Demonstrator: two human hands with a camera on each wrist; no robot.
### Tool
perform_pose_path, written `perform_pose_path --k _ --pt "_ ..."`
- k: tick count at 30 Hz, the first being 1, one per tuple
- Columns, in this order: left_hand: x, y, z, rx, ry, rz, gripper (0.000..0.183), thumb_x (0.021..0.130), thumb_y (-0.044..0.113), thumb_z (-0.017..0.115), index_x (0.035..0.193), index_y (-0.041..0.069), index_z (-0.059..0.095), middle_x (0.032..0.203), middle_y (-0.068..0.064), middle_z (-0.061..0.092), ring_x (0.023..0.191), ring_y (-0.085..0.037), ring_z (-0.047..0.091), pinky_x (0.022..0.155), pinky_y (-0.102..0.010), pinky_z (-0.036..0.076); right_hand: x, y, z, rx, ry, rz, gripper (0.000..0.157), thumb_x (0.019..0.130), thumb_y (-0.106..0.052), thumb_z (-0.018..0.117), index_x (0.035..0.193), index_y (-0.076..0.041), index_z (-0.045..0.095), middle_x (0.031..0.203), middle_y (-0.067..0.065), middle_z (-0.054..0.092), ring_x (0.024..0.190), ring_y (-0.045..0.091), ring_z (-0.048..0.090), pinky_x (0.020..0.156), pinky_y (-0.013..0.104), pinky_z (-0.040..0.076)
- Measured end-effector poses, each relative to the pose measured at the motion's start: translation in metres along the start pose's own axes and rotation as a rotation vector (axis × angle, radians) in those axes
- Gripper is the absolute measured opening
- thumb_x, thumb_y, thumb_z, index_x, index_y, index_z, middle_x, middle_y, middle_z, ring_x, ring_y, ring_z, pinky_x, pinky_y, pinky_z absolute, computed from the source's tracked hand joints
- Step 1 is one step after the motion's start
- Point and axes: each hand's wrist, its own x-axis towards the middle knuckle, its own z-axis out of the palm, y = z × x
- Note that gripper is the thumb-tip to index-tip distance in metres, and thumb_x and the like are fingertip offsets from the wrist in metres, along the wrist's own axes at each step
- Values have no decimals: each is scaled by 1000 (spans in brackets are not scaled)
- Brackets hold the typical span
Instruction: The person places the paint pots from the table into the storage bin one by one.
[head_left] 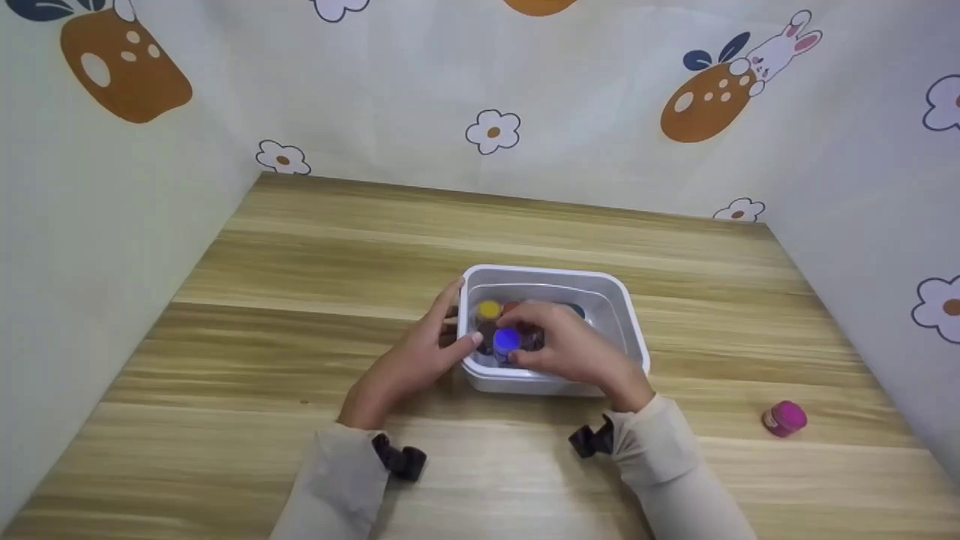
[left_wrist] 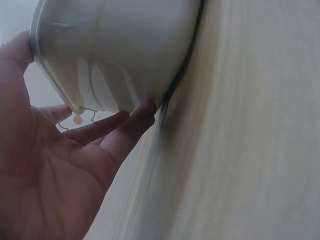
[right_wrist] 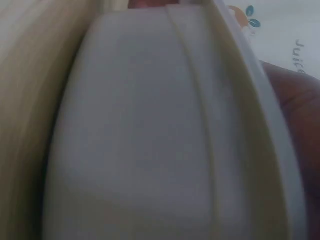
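Observation:
A white plastic tub (head_left: 551, 271) stands on the table with several small paint jars inside. My left hand (head_left: 416, 356) holds the tub's left side, thumb over the rim; in the left wrist view its fingertips press the outer wall (left_wrist: 125, 50). Reaching into the tub, my right hand (head_left: 574, 345) pinches a small jar with a bright blue lid (head_left: 506, 340) between thumb and fingers. Behind this jar are a yellow-lidded jar (head_left: 489, 310) and a red one (head_left: 511, 307), and dark jars are partly covered by the right hand. The tub's wall (right_wrist: 135, 120) fills most of the right wrist view.
A magenta paint jar (head_left: 785, 418) stands alone on the wooden table (head_left: 300, 247), to the right of the tub. Patterned cloth walls (head_left: 405, 97) with flowers and oranges border the table at the back and both sides. Each wrist wears a black camera mount (head_left: 399, 459).

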Motion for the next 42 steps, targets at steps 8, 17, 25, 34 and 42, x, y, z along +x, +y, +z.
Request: perform_pose_path --k 8,17,25,34,42 --pt "2 1 1 22 3 -2 82 96 42 61 159 33 11 151 -10 42 136 -26 45 113 -49 36 16 2 9 -51 -72 -17 25 82 -11 80 105 -7 72 98 1 65 87 15 58 79 30 54" --pt "0 1 0 24 -7 1 82 96 43 61 160 33 9 153 -9 40 138 -25 43 115 -48 34 22 5 11 -107 -136 -31 27 82 -13 81 107 -8 74 103 4 63 93 18 57 83 33 52" --pt "1 -3 -1 43 -4 16 83 96 44 60 160 29 10 151 -10 42 137 -23 44 113 -44 37 27 5 13 -139 -190 -18 28 81 -10 81 108 -8 74 99 4 60 89 16 51 79 29 49" --pt "4 -4 1 61 -6 23 83 96 43 60 160 28 9 152 -11 42 138 -24 43 114 -47 35 15 9 4 -76 -162 -34 36 85 -9 75 121 -11 68 104 7 60 93 20 57 83 37 52" --pt "1 -1 -1 62 13 -6 83 95 44 61 160 31 11 154 -10 40 139 -26 42 115 -52 33 -17 21 -29 57 19 7 35 90 -12 72 124 -5 65 112 12 64 100 30 59 87 45 51"
